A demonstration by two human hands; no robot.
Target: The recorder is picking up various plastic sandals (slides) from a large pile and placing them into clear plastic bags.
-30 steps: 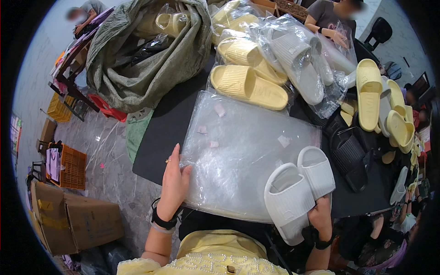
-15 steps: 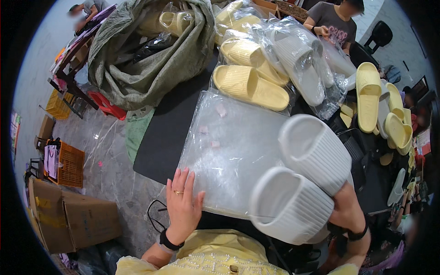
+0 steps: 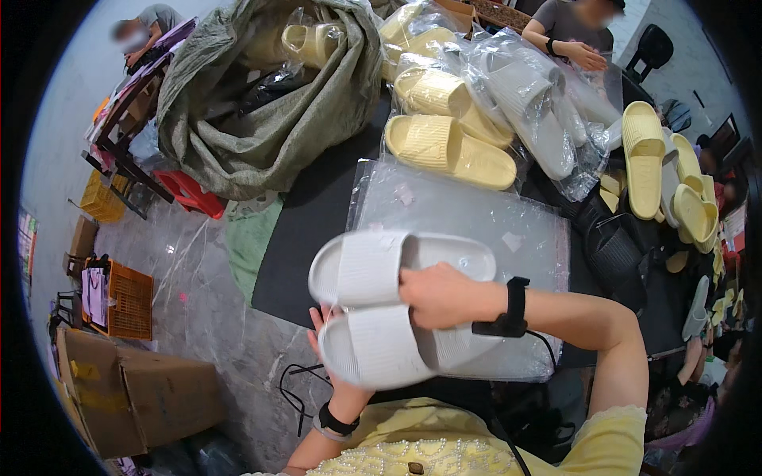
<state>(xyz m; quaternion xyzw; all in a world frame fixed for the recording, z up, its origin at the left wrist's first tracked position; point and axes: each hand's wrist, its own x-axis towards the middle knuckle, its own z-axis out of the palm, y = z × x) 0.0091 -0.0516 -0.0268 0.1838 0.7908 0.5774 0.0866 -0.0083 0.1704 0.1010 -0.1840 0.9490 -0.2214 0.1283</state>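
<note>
A pair of light grey ribbed slide sandals (image 3: pixel 371 270) lies crosswise over a stack of clear plastic bags (image 3: pixel 468 206), toes pointing left. My right hand (image 3: pixel 446 295) reaches in from the right and grips the pair between the two straps, its fingers partly hidden inside them. Beneath the toe of the nearer sandal is my left hand (image 3: pixel 348 397), mostly covered; its stretched, parted fingertips show at the left, by the bags' edge. Whether that hand touches the sandal or only the bags cannot be made out.
Bagged yellow sandals (image 3: pixel 452 151) and bagged grey sandals (image 3: pixel 528 111) pile up at the table's far side. A large green woven sack (image 3: pixel 262 151) stands far left. Loose yellow sandals (image 3: pixel 643 159) lie at right. Cardboard box (image 3: pixel 171 397) and orange crate (image 3: pixel 129 301) sit on the floor. A co-worker's hand (image 3: pixel 583 55) is far right.
My right hand has brought the sandals leftward over the bags and turned them, toes now left. My left hand, earlier flat at the bags' edge in full view, is now mostly covered by them.
</note>
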